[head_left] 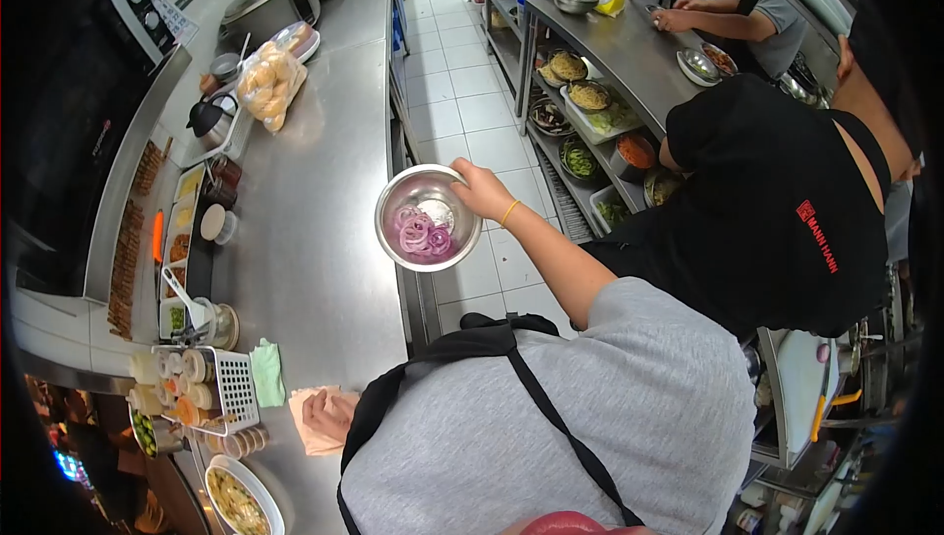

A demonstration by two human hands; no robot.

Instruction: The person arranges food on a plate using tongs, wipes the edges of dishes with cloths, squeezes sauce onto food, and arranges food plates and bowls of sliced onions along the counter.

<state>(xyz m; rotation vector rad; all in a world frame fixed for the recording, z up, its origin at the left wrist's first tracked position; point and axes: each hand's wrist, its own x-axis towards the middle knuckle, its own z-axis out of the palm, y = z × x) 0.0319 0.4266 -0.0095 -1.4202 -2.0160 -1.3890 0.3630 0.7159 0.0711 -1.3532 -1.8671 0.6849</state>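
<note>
At the end of my outstretched arm, my right hand (pixel 479 191) grips the rim of a metal bowl (pixel 391 245), tilted toward me beside the counter edge. Inside lie sliced red onion rings (pixel 421 231) and a small white heap (pixel 436 211), whose kind I cannot make out. On the counter at the lower left, my left hand (pixel 327 413) rests with bent fingers on a folded pink cloth (pixel 313 440); the left arm is hidden behind my body. A green cloth (pixel 265 373) lies a little beyond it.
The steel counter (pixel 324 201) holds a bag of buns (pixel 270 83), a white basket of jars (pixel 236 387) and an oval dish (pixel 241 501). A person in black (pixel 757 201) stands close at right. Shelves hold bowls of cut vegetables (pixel 580 156). Another person works behind.
</note>
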